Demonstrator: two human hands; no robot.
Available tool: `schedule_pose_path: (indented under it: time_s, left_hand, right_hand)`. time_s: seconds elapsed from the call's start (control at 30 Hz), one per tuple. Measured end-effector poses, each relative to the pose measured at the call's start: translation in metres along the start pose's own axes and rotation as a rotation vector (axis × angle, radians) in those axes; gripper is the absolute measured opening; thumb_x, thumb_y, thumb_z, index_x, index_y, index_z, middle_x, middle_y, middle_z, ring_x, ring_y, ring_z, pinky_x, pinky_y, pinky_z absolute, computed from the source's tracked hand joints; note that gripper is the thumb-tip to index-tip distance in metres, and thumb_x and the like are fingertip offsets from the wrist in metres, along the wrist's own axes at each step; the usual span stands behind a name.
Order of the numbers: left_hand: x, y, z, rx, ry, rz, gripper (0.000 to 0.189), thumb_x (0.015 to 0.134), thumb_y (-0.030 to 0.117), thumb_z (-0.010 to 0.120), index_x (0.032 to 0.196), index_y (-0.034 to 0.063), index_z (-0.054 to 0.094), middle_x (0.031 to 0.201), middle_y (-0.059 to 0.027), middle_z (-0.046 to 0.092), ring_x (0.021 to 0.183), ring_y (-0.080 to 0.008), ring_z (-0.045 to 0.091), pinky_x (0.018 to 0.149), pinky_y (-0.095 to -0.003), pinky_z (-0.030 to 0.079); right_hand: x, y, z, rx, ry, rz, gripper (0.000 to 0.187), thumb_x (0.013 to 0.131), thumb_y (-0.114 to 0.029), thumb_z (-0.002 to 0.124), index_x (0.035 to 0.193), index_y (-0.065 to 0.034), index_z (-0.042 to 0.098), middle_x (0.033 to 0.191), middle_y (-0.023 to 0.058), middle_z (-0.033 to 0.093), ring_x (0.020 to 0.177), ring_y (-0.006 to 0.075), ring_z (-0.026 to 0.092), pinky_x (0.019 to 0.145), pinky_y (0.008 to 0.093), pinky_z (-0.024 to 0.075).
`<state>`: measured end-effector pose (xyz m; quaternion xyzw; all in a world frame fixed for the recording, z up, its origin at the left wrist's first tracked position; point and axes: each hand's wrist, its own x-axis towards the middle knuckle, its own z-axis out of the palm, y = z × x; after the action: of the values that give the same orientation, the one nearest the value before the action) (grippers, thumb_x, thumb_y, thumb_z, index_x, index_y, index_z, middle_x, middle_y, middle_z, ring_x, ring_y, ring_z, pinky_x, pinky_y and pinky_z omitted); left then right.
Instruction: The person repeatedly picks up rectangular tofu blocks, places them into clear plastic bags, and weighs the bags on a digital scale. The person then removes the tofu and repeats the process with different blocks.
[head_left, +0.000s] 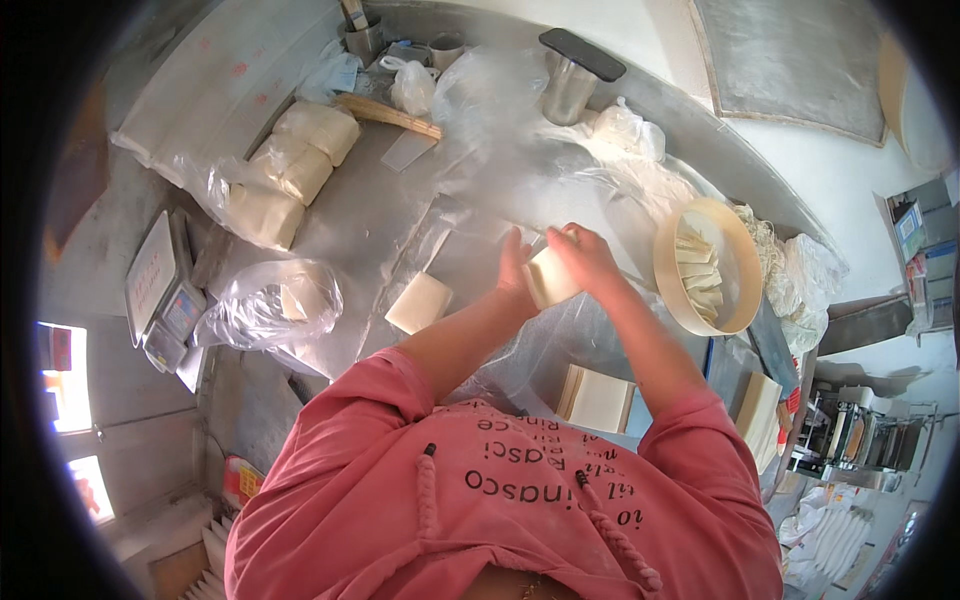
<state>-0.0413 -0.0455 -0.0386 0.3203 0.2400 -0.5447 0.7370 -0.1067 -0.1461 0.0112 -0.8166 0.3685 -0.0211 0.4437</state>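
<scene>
Between my two hands, just right of the middle of the view, is a stack of pale dough sheets (553, 277). My left hand (516, 268) is upright against the stack's left side, its fingers raised and the palm at the edge. Over the stack's upper right part lies my right hand (583, 256), fingers bent onto it. A separate square stack of dough sheets (420, 302) sits on the metal worktop to the left of my forearm. Nearer my body, below the right forearm, another stack of sheets (598, 399) is seen.
A round wooden sieve frame (664, 300) surrounds folded dough pieces at right. Wrapped dough-sheet blocks (292, 169) stand upper left, above a clear plastic bag (259, 304) and a digital scale (154, 277). A lidded container (568, 90) and floury bag (626, 131) stand at the back.
</scene>
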Motion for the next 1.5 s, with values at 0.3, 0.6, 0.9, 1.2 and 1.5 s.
schedule_pose_path:
  time_s: [0.3, 0.6, 0.9, 1.2, 1.5]
  left_hand:
    - [-0.006, -0.003, 0.011, -0.123, -0.106, -0.077, 0.075, 0.085, 0.067, 0.037, 0.131, 0.0092, 0.045, 0.128, -0.0112, 0.053, 0.117, -0.0308, 0.052, 0.101, -0.0440, 0.039]
    - [-0.008, -0.006, 0.016, -0.033, 0.074, 0.049, 0.073, 0.085, 0.064, 0.042, 0.130, 0.0074, 0.046, 0.123, -0.0104, 0.055, 0.110, -0.0285, 0.055, 0.095, -0.0407, 0.043]
    - [-0.010, -0.008, 0.017, 0.053, 0.018, 0.085, 0.069, 0.083, 0.068, 0.042, 0.121, 0.0111, 0.054, 0.115, -0.0068, 0.061, 0.103, -0.0242, 0.060, 0.090, -0.0398, 0.045]
    - [-0.003, -0.006, 0.015, 0.093, -0.077, 0.031, 0.059, 0.090, 0.056, 0.035, 0.121, 0.0096, 0.055, 0.113, -0.0067, 0.063, 0.106, -0.0260, 0.059, 0.090, -0.0388, 0.045]
    - [-0.029, 0.005, 0.029, 0.122, -0.048, 0.018, 0.055, 0.089, 0.055, 0.040, 0.119, 0.0114, 0.055, 0.117, -0.0076, 0.060, 0.105, -0.0269, 0.059, 0.088, -0.0395, 0.048]
  right_hand:
    - [0.001, 0.000, 0.000, 0.438, 0.032, 0.087, 0.051, 0.085, -0.050, 0.053, 0.098, -0.0009, 0.062, 0.087, 0.0205, 0.066, 0.083, 0.0311, 0.065, 0.075, 0.0398, 0.0480]
    - [0.010, 0.009, -0.002, -0.353, 0.143, -0.137, 0.055, 0.087, -0.052, 0.050, 0.093, 0.0016, 0.060, 0.091, 0.0203, 0.065, 0.086, 0.0355, 0.062, 0.078, 0.0405, 0.0468]
    - [0.007, 0.018, -0.001, 0.125, 0.162, -0.098, 0.051, 0.089, -0.048, 0.049, 0.090, 0.0006, 0.064, 0.078, 0.0171, 0.064, 0.073, 0.0296, 0.059, 0.070, 0.0401, 0.0456]
    - [0.008, 0.011, -0.006, 0.413, 0.130, 0.048, 0.055, 0.087, -0.053, 0.051, 0.095, -0.0002, 0.063, 0.087, 0.0184, 0.065, 0.080, 0.0312, 0.060, 0.076, 0.0409, 0.0454]
    - [0.003, -0.002, -0.011, 0.695, 0.105, 0.161, 0.044, 0.090, -0.046, 0.054, 0.091, -0.0031, 0.064, 0.085, 0.0065, 0.064, 0.080, 0.0201, 0.059, 0.073, 0.0347, 0.0457]
